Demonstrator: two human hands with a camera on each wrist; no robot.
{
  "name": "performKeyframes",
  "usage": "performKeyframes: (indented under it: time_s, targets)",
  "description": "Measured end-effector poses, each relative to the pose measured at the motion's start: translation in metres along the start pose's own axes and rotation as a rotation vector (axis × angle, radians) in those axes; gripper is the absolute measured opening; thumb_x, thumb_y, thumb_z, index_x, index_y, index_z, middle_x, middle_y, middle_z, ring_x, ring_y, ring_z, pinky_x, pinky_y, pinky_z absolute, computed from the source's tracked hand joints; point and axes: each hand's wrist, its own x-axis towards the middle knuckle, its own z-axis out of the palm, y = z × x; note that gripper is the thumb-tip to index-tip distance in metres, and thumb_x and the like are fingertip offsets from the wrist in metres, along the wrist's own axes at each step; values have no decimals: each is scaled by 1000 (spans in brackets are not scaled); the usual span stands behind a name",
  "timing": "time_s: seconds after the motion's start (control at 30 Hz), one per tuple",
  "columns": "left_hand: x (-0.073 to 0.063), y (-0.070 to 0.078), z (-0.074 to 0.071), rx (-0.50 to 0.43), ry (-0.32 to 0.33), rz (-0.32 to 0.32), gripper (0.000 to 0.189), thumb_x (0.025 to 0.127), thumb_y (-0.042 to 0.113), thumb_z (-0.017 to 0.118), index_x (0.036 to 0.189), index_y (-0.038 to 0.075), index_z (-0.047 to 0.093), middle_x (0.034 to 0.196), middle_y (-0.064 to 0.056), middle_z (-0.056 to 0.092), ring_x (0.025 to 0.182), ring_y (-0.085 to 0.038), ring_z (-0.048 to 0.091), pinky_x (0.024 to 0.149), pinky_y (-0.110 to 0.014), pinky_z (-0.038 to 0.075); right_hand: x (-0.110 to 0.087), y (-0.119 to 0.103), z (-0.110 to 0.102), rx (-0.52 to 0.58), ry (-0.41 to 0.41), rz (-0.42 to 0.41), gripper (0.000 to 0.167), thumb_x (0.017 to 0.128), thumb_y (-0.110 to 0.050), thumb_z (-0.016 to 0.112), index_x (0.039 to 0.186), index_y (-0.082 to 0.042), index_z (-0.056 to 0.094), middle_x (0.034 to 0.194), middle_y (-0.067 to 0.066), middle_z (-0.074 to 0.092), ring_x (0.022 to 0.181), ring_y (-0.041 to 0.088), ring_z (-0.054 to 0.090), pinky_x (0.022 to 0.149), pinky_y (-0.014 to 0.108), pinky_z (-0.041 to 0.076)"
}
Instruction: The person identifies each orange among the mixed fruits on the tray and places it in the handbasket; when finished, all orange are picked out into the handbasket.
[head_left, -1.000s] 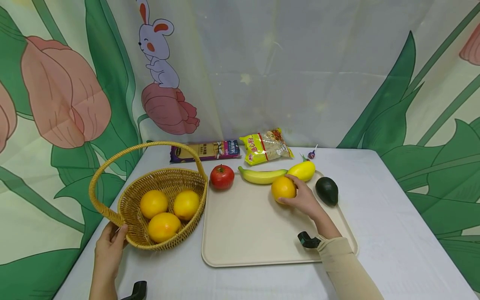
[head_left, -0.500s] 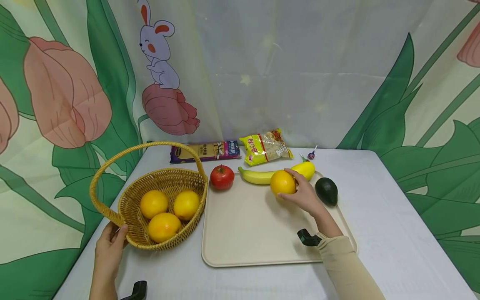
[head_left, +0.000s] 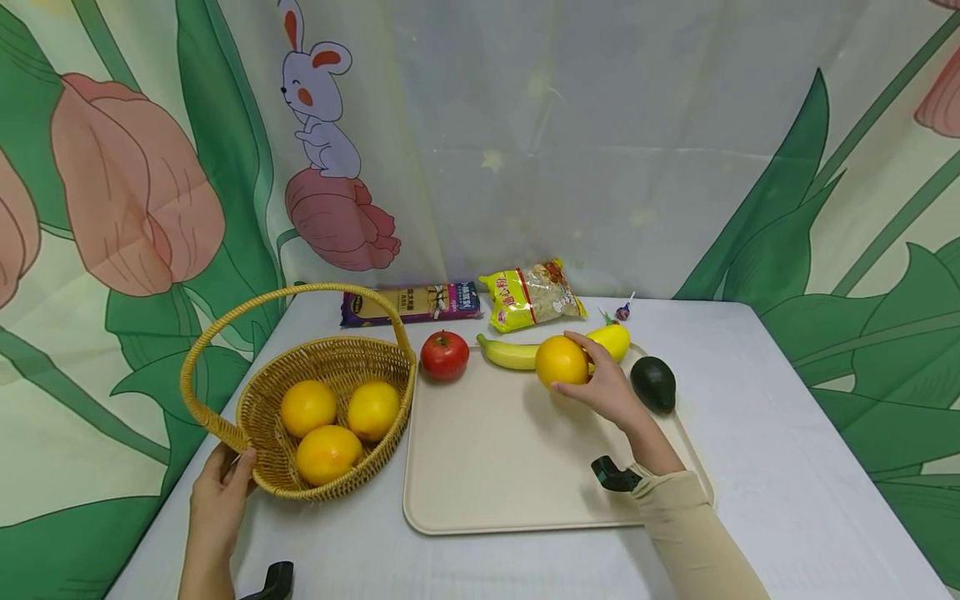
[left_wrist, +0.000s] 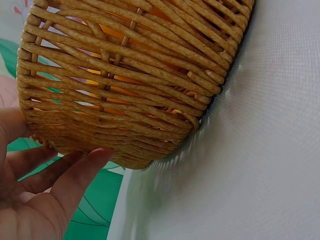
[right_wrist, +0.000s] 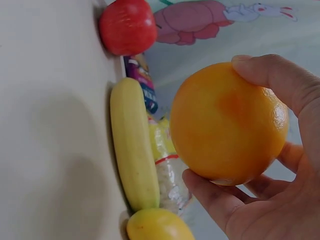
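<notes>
My right hand (head_left: 609, 390) holds an orange (head_left: 561, 362) between thumb and fingers, raised over the beige tray (head_left: 502, 475). In the right wrist view a gap shows between the orange (right_wrist: 227, 125) and the tray. My left hand (head_left: 219, 492) grips the side of a wicker basket (head_left: 397, 429) near the foot of its handle; in the left wrist view the thumb lies against the weave. Inside the basket are three orange-yellow fruits (head_left: 327, 455). Along the tray's back lie a red tomato (head_left: 444, 355), a banana (head_left: 510, 353) and a yellow oval fruit (head_left: 613, 340), partly hidden by my right hand.
An avocado (head_left: 653, 384) sits at the tray's right edge. Behind the tray lie a purple packet (head_left: 420, 302), a yellow food bag (head_left: 532, 296) and a small wrapped lollipop (head_left: 623, 310). A printed curtain (head_left: 600, 167) hangs behind the white table (head_left: 795, 467).
My right hand has lifted the orange off the tray and moved it slightly left, its shadow now apart from it. My left hand and the basket have stayed put.
</notes>
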Motion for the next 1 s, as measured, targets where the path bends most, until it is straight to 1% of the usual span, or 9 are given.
performKeyframes:
  time_s: [0.13,0.27,0.37,0.5,0.6,0.8,1.0]
  targets:
    - [2,-4,-1,-6,0,6,65,99,37,41,151,7,16,150,-26,30,87,23,44,68,1,47,0,-5,1,21,-5,1,84,76,-28,79,146,-21,33,146,12,37,125,35,42,100,55,46]
    - [5,-10,-1,-1,0,27,68,98,41,42,151,6,16,149,-28,29,90,22,45,68,0,48,0,-9,2,36,-8,-7,83,76,-29,79,146,-23,33,145,11,38,125,34,41,99,54,47]
    - [6,-12,-1,12,6,32,70,97,42,43,151,6,17,148,-29,30,93,20,47,68,0,48,0,-12,4,43,-5,-23,84,76,-29,79,146,-22,33,145,11,38,124,33,42,98,52,48]
    - [4,-8,-1,19,12,10,67,98,41,41,151,7,17,149,-25,31,94,19,47,67,1,48,0,-17,6,59,2,-45,84,75,-27,80,145,-19,34,144,10,39,123,33,42,97,52,49]
    - [3,-5,0,10,5,-1,65,99,38,40,151,8,16,150,-25,31,90,21,45,67,1,47,0,-21,8,76,1,-49,83,75,-26,80,145,-21,35,144,9,39,123,32,43,96,52,49]
    - [2,-2,-1,-5,-6,-3,64,100,35,40,151,7,15,150,-26,30,86,24,44,67,0,48,1,-30,13,94,-9,-63,83,75,-28,80,144,-25,35,145,8,37,121,30,43,95,49,49]
    - [2,-3,-1,-8,-11,-2,65,100,36,40,151,6,14,150,-26,29,86,24,44,68,0,48,3,-39,17,96,-19,-79,83,75,-28,80,144,-24,34,146,8,35,119,30,44,96,48,49]
